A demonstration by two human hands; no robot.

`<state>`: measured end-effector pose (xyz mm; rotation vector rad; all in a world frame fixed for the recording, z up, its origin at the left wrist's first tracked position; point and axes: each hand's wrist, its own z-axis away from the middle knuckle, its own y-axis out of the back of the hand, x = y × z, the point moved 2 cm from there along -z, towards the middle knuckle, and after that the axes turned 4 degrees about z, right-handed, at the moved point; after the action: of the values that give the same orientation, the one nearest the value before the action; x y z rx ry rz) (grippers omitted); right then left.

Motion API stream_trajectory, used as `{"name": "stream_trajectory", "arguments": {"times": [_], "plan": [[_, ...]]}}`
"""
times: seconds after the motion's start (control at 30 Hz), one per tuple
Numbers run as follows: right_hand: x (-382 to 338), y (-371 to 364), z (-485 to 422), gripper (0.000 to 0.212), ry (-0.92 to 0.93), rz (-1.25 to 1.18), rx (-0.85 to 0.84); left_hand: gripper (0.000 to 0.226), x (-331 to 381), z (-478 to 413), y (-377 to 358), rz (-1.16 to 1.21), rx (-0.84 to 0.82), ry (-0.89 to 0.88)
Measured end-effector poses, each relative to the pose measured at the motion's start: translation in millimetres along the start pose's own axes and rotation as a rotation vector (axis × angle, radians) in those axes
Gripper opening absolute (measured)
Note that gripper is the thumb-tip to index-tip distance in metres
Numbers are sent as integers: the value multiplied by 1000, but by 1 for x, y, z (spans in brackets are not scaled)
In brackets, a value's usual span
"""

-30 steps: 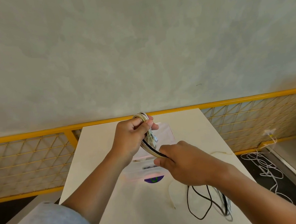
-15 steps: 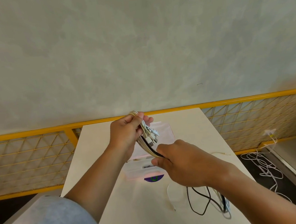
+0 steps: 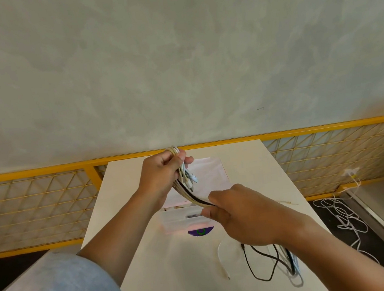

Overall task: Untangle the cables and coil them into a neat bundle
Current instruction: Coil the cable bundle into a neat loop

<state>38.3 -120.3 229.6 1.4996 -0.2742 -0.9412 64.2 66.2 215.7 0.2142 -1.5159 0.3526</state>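
Ahead of you: a plain wall (image 3: pixel 178 64) of mottled grey-green plaster, evenly lit, with one small dark mark (image 3: pixel 260 109) right of centre. A yellow railing (image 3: pixel 325 126) runs along its foot, with panels of diamond wire mesh (image 3: pixel 39 202) on both sides. Your table (image 3: pixel 152 278) is cream-white and narrow. Its far edge is at the railing; you cannot tell whether they touch. To your right the floor (image 3: pixel 328 209) is dark, and a loose white cord (image 3: pixel 344 215) lies on it, its upper end reaching the mesh. A pale grey ledge (image 3: pixel 383 197) lies beside it. The light is soft, with a warm tint at the right edge.
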Motion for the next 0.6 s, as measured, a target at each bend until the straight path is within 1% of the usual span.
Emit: {"name": "stream_trajectory", "arguments": {"times": [0.13,0.27,0.4,0.5,0.57,0.6], "plan": [[11,15,0,42,2,-79,96,22,0,3,6,-227,-145,-42],[24,29,-1,46,-3,-159,219,25,3,7,6,-319,-277,-17],[33,40,-2,43,0,-201,301,24,11,13,2,-301,-368,39],[38,46,-2,41,12,-231,381,21,15,19,-3,-212,-455,96],[42,48,-3,43,13,-227,427,22,18,24,-6,-138,-505,128],[44,49,-4,46,17,-219,449,26,19,27,-7,-115,-524,134]]}}
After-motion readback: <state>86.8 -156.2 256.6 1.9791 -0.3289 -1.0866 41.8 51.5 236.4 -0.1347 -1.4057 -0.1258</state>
